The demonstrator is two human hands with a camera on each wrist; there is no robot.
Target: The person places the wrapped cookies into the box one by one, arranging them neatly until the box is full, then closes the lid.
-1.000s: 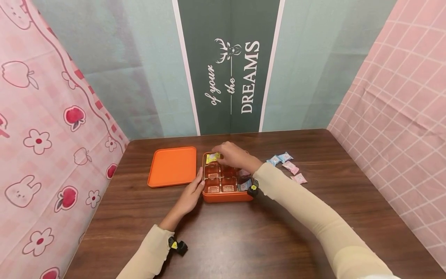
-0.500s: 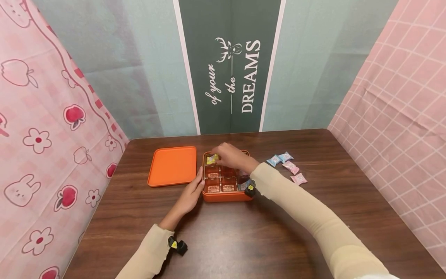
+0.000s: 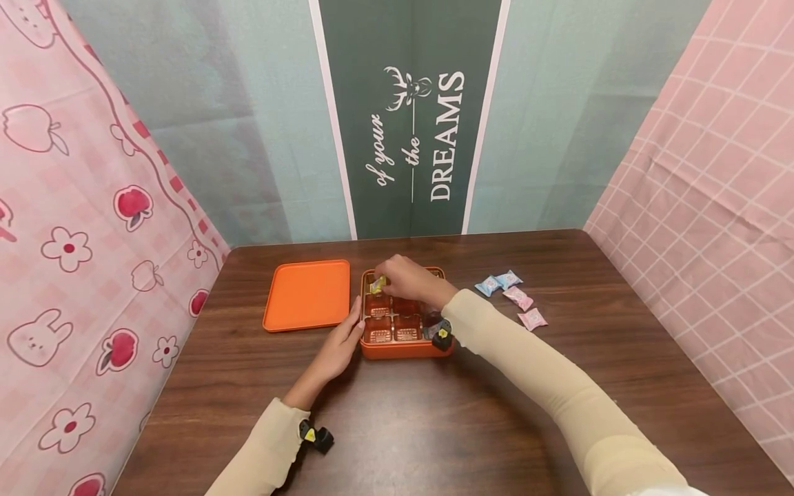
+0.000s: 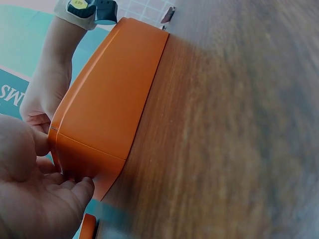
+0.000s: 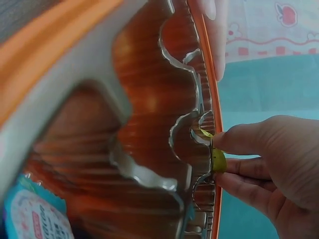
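An orange box [image 3: 406, 350] with a clear compartment tray inside stands on the table. In the head view my right hand [image 3: 409, 279] reaches over its far left compartment and pinches a yellow-wrapped candy [image 3: 377, 284] between thumb and fingers. The right wrist view shows the yellow wrapper [image 5: 218, 160] at the box's rim, partly covered by the fingertips. My left hand [image 3: 341, 341] rests against the box's left side, the thumb at the rim and fingers along the wall [image 4: 94, 144]. A blue-wrapped candy [image 5: 37, 214] lies in a near right compartment, partly hidden by my right wrist in the head view.
Left of the box lies the flat orange lid [image 3: 308, 295]. To the right are two blue candies [image 3: 488, 285] and two pink candies [image 3: 517, 297] on the dark wooden table [image 3: 434, 427]. Fabric curtains [image 3: 279, 138] hang behind and at both sides.
My right hand has shifted slightly left, and the yellow candy has turned from lying flat to more tilted in the pinch. My left hand and the box stay in place.
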